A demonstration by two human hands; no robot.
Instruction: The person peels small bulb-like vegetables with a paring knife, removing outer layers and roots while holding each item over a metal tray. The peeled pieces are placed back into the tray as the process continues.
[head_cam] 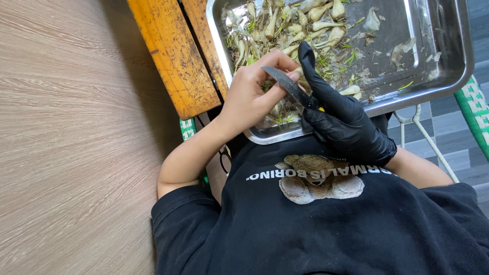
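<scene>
Shiny metal tray (pixel 448 76) — worn wooden stool (pixel 173 61), glossy rubber glove (pixel 351 127)

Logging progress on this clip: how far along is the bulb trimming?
Done: loose skins and green scraps litter the metal tray. In hand: the gloved right hand holds a knife against something hidden in the left hand. Left: a pile of pale bulbs; which are trimmed, I cannot tell.

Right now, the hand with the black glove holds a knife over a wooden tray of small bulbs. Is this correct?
Not quite. The head view shows that the tray is shiny metal, not wooden. The rest is right: the gloved right hand holds the knife over the small bulbs.
</scene>
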